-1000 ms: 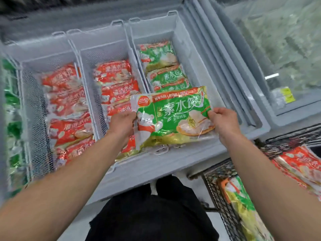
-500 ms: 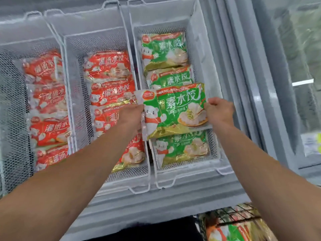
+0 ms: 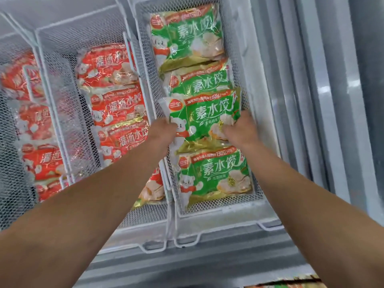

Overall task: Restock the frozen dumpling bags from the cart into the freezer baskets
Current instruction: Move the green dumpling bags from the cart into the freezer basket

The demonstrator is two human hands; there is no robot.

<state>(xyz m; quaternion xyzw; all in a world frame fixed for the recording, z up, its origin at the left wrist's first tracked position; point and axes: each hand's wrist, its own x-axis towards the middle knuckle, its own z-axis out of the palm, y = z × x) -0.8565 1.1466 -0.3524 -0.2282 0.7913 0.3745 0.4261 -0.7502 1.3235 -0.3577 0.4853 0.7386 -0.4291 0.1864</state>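
Observation:
A green dumpling bag (image 3: 204,119) lies low inside the right white wire basket (image 3: 257,196), third in a row of green bags. My left hand (image 3: 162,132) grips its left edge and my right hand (image 3: 239,129) grips its right edge. Another green bag (image 3: 214,177) lies nearer to me in the same basket, and two more (image 3: 187,36) lie behind the held one. The middle basket (image 3: 52,84) holds several red dumpling bags (image 3: 116,104).
A third basket at the left holds more red bags (image 3: 39,161). The freezer's grey rim (image 3: 187,260) runs across below the baskets. Sliding lid rails (image 3: 311,100) stand to the right. A strip of the cart's bags (image 3: 291,284) shows at the bottom edge.
Both hands have carried the green bag forward and down into the right basket, between the bags lying there. The camera has moved closer, and the cart has nearly left the view.

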